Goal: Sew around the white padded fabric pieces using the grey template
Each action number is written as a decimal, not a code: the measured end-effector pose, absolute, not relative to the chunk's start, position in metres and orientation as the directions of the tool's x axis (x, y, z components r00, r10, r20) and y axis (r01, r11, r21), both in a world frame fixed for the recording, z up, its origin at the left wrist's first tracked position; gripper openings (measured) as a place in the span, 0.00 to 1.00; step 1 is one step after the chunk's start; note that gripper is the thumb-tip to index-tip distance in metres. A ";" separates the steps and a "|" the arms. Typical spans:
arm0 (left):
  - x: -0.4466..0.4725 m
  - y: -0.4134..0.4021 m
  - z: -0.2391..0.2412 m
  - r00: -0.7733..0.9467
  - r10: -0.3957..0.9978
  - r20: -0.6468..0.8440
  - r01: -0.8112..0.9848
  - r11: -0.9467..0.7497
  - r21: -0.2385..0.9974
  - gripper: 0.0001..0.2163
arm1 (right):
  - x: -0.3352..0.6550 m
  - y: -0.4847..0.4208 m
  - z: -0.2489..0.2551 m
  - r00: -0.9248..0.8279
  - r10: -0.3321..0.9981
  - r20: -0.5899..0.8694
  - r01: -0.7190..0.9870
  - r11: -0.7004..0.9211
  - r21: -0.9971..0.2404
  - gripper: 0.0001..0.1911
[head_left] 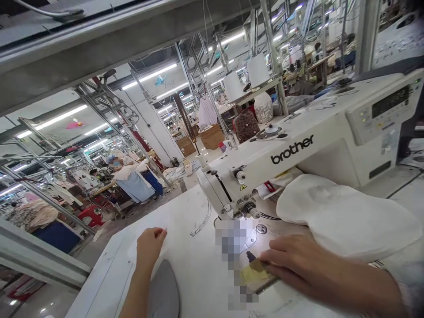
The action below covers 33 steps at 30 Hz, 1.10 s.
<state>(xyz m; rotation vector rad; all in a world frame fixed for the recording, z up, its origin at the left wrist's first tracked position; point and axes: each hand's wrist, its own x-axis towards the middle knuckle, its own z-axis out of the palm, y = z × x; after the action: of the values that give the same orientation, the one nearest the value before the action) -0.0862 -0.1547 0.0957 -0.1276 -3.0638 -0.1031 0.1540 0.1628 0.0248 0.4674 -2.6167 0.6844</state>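
Observation:
My left hand (149, 245) rests on the white sewing table (185, 265), its fingers curled down onto a thin white fabric piece (165, 247). My right hand (291, 265) lies flat with fingers stretched out, pressing a small yellowish piece (253, 274) against the table just right of the needle area, which is blurred out. A white Brother sewing machine (298, 150) stands above both hands. A stack of white fabric (344, 216) lies under the machine arm, right behind my right hand.
A grey rounded piece (164, 291) lies by my left forearm. Thread cones (258, 70) stand behind the machine. Another person (115, 163) works at a station far left, amid metal racks, cardboard boxes (212, 134) and piled garments.

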 end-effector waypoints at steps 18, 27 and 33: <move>-0.103 -0.189 0.113 -0.982 -0.178 -0.063 -0.172 0.705 0.688 0.13 | 0.154 0.165 0.023 -0.890 -0.276 0.363 -0.428 0.782 -0.453 0.11; -0.078 -0.176 0.128 -0.994 -0.027 -0.108 -0.095 0.717 0.691 0.12 | 0.153 0.164 0.027 -0.895 -0.294 0.335 -0.428 0.781 -0.456 0.11; 0.005 -0.119 0.110 -0.952 0.248 -0.179 0.052 0.708 0.704 0.10 | 0.154 0.166 0.028 -0.871 -0.299 0.389 -0.462 0.767 -0.445 0.13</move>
<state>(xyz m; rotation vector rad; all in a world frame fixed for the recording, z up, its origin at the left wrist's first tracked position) 0.0055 -0.1195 0.1099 -0.2818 -3.1421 -1.2808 0.1543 0.1656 0.0277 0.5894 -2.6669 0.7845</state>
